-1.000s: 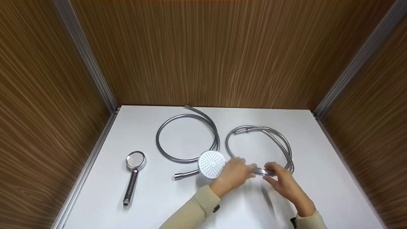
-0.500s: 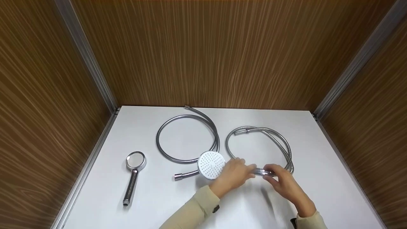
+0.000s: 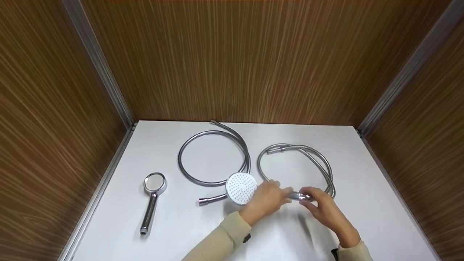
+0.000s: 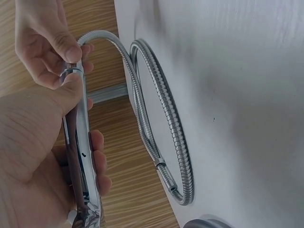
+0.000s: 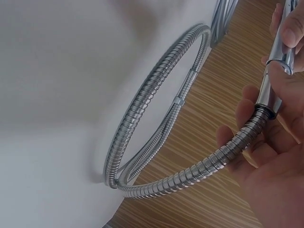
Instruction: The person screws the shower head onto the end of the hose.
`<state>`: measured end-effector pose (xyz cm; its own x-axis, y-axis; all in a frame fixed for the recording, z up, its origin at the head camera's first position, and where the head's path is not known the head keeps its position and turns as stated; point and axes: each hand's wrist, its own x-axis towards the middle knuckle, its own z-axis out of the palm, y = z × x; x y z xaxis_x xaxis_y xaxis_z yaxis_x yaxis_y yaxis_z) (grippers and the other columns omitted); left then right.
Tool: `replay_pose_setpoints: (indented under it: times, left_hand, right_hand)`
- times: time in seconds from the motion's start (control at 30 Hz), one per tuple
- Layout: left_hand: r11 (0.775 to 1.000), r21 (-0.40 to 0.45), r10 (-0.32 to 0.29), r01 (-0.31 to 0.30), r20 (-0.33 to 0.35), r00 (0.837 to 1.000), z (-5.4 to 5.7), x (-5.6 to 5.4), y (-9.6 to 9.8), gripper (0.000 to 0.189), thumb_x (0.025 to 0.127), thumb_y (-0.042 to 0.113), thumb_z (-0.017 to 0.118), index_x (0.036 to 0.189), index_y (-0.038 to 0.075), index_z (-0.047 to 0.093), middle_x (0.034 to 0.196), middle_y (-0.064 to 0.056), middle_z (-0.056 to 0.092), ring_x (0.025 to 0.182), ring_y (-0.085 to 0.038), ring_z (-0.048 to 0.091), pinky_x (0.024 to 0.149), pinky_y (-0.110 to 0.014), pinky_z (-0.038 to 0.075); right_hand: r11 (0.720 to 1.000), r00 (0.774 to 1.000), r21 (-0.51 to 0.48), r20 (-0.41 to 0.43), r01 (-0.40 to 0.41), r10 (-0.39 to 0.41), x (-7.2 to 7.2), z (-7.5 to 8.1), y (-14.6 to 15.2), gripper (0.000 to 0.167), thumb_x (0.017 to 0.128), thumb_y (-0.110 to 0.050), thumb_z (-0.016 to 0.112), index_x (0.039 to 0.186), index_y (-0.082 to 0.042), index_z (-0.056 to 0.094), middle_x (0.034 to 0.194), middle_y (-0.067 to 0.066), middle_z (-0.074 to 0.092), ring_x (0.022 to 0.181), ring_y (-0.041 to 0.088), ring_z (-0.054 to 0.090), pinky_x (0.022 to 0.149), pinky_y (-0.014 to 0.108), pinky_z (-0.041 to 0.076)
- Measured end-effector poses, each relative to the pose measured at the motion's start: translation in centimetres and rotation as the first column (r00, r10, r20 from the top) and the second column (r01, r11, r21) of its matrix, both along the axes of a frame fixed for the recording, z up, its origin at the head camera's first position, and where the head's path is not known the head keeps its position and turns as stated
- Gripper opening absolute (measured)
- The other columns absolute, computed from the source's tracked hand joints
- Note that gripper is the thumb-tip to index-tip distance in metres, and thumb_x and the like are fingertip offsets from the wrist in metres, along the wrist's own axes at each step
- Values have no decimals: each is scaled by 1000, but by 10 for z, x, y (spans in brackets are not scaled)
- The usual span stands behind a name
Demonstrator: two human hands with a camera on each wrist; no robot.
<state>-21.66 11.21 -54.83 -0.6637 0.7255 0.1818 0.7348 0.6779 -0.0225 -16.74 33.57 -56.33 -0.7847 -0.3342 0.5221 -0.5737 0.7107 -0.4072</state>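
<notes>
My left hand (image 3: 266,197) grips the chrome handle (image 4: 81,128) of a shower head, whose round white spray face (image 3: 241,187) looks up at the left of that hand. At the handle's other end, my right hand (image 3: 324,210) pinches the chrome connector (image 5: 268,95) of a flexible metal shower hose (image 5: 142,104). Connector and handle meet end to end in line; how far they are threaded is hidden. From the connector the hose curves down and lies in a loose coil on the white table, with its free end (image 4: 172,188) inside the loop.
A second hose (image 3: 179,159) lies coiled left of the first, its near end fitting (image 3: 203,201) close to the held spray face. Farther left lies another shower head (image 3: 148,212) with a dark shiny handle. Wood-grain panels (image 3: 232,61) enclose the white table (image 3: 119,203).
</notes>
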Motion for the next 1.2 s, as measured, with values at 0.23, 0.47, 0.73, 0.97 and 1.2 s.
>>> replay_pose_setpoints:
  times: [0.23,0.47,0.73,0.97,1.2]
  left_hand:
    - [1000,-5,2,-2,-2,1000,0,0,0,30,106,54,52,125,34,62,89,4,69,82,-12,59,78,-26,48]
    - [1000,-3,9,-9,-9,1000,0,0,1,30,106,54,52,126,35,62,90,4,69,82,-12,59,76,-26,48]
    - [1000,-17,18,-18,-9,1000,1,0,2,30,106,55,51,126,35,62,91,4,69,81,-12,59,74,-25,48]
    - [999,-22,24,-24,-14,1000,1,0,1,31,106,55,51,127,35,62,92,3,70,83,-13,60,76,-27,49]
    - [1000,-15,26,-27,-31,999,1,0,2,31,106,55,52,126,35,62,91,3,70,83,-13,61,77,-26,50]
  right_hand:
    - [1000,999,12,-37,6,-5,1,0,-1,37,79,9,85,111,-4,73,101,-2,75,92,16,71,83,32,60]
    - [999,998,-5,50,42,-42,4,2,-2,40,79,9,85,113,-4,70,102,-3,74,93,17,72,83,33,62]
    - [1000,998,-5,61,28,-28,1,2,-1,36,81,9,83,111,-5,69,99,-5,73,91,14,72,81,33,62]
    - [999,999,14,35,33,-34,1,1,0,33,83,6,83,112,-5,71,101,-1,74,93,14,71,82,34,62]
    - [999,997,-6,66,47,-47,2,3,-3,38,79,9,85,112,-5,69,98,-2,74,89,18,72,80,33,62]
